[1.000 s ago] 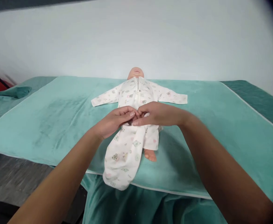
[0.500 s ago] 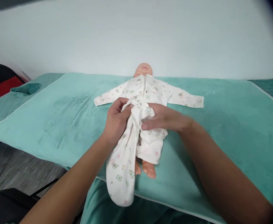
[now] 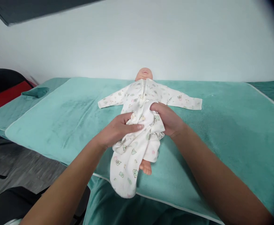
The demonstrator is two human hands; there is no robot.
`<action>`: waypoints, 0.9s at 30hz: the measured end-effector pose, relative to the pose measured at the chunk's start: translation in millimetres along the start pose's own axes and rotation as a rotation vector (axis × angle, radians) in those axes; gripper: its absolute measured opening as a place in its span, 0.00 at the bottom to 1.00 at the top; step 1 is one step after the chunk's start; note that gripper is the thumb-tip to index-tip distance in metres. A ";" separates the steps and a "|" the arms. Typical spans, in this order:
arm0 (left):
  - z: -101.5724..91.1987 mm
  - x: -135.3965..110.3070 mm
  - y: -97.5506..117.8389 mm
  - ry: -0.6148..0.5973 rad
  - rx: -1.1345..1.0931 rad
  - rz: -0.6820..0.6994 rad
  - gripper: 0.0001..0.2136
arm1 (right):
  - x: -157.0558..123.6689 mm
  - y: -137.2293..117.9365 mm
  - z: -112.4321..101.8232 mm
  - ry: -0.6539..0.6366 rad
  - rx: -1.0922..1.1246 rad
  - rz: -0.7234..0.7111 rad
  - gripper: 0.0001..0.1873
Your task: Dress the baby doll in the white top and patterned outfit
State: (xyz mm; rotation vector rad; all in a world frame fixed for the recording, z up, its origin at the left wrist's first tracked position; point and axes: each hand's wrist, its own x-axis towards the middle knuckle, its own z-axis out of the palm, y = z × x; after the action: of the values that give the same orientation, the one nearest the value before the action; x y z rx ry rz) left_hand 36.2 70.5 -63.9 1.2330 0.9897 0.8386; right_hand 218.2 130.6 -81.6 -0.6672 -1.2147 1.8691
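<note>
A baby doll [image 3: 144, 73] lies on its back, head toward the wall, wearing a white printed top [image 3: 155, 90] with the sleeves spread sideways. Over its lower body are bunched white baby pants [image 3: 125, 175] with a bear print, one leg hanging down toward the near edge. My left hand [image 3: 120, 128] pinches the pants at their left side, thumb on top. My right hand [image 3: 168, 117] grips the waistband at the right, its fingertips partly hidden in the cloth. One bare foot [image 3: 146, 167] of the doll shows below; the other is covered.
A teal padded cover [image 3: 221, 150] spreads over the table beneath the doll. Behind it rises a white wall [image 3: 137, 37]. A black and red chair [image 3: 7, 89] stands at the left, and a black object [image 3: 15, 203] is at lower left.
My left hand has moved down, and my right hand has shifted to the waistband's right side. The pants are spread wider, and one doll foot is now covered.
</note>
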 end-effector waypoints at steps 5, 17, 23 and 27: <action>13.0 16.8 -4.5 0.357 -0.246 0.258 0.13 | -8.7 -4.3 1.0 -0.229 -0.121 -0.029 0.21; 2.2 4.3 5.3 0.099 -0.041 -0.052 0.15 | -5.5 2.4 4.1 -0.075 -0.012 0.019 0.16; 3.1 3.0 0.9 0.170 -0.181 0.040 0.16 | -9.8 -3.2 6.2 -0.144 -0.093 -0.042 0.22; 11.7 11.5 -4.8 0.260 -0.259 0.151 0.18 | -13.4 -10.8 0.8 -0.388 -0.318 -0.001 0.30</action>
State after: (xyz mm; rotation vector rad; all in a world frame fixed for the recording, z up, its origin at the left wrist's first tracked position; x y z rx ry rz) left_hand 51.2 76.1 -69.7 1.0014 0.9656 1.2297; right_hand 228.5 121.4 -71.3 -0.4784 -1.7867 1.8766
